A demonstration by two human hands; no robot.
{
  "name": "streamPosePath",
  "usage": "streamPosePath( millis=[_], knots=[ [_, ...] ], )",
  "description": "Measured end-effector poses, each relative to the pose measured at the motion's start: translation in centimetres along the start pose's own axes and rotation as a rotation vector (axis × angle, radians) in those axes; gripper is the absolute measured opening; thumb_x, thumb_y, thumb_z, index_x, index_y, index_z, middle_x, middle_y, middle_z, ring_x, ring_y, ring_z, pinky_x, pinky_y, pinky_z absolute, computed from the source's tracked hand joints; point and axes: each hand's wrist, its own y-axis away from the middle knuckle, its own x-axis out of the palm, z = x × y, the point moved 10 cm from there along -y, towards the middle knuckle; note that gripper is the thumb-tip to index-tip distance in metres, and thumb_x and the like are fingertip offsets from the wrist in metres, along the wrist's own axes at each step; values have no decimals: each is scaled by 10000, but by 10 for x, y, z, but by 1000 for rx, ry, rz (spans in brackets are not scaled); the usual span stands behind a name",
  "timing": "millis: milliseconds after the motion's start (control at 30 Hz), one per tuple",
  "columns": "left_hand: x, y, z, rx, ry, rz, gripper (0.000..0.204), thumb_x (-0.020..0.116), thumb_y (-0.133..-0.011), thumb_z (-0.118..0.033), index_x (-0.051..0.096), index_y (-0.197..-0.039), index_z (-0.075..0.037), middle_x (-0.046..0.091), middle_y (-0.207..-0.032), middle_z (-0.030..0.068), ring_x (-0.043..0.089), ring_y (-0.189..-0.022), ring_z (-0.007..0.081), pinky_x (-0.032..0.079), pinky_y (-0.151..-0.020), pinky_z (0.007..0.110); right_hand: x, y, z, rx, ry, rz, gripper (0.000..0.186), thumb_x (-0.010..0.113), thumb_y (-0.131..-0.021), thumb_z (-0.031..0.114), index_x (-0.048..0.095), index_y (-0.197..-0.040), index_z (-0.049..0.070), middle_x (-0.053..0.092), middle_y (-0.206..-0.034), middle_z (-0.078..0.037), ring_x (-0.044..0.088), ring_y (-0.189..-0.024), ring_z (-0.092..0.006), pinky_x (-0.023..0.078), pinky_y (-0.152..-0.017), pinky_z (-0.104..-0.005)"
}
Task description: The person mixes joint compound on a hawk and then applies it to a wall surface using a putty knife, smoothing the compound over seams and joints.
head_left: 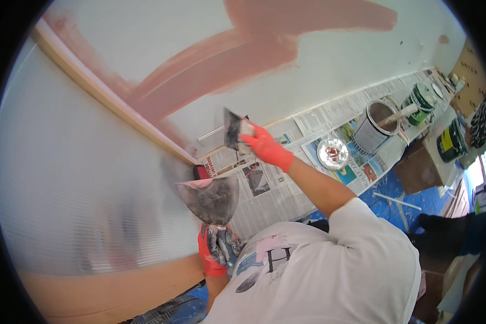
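Observation:
My left hand [212,260], in a red glove smeared with grey, is closed round the handle of a wide putty knife [209,202]. The blade points upward, and a strip of pink filler [198,183] lies along its far edge. My right hand [268,148], also red-gloved, grips a smaller putty knife [233,129] with a dark, slightly blurred blade. That blade is in front of the lower part of the white wall [194,116]; I cannot tell whether it touches. Broad bands of pink filler [216,75] spread across the wall.
Newspaper [275,189] runs along the wall's foot. On it stand an open paint can [368,137] with a stick, a smeared round lid [333,153] and a green bucket [417,102]. A ribbed translucent panel [91,178] borders the left. Blue sheeting [394,191] lies at right.

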Motion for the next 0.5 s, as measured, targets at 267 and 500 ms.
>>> streamPosePath(
  millis=[267,500],
  knots=[
    [24,-2,30,-179,347,244,302,480,-1006,-422,507,-977,-123,562,-672,136,533,-461,280,460,-412,432,67,116,162,-669,743,496,589,528,-894,31,411,-1466,101,566,-1328,-131,577,-1150,-243,498,-919,-368],
    [25,-26,-23,310,-297,-52,240,611,-946,-276,583,-1062,-68,636,-856,173,610,-669,301,493,-575,443,-45,102,33,253,-162,157,400,531,-951,144,502,-1348,99,609,-1264,-116,642,-1079,-261,551,-898,-423]
  ],
)
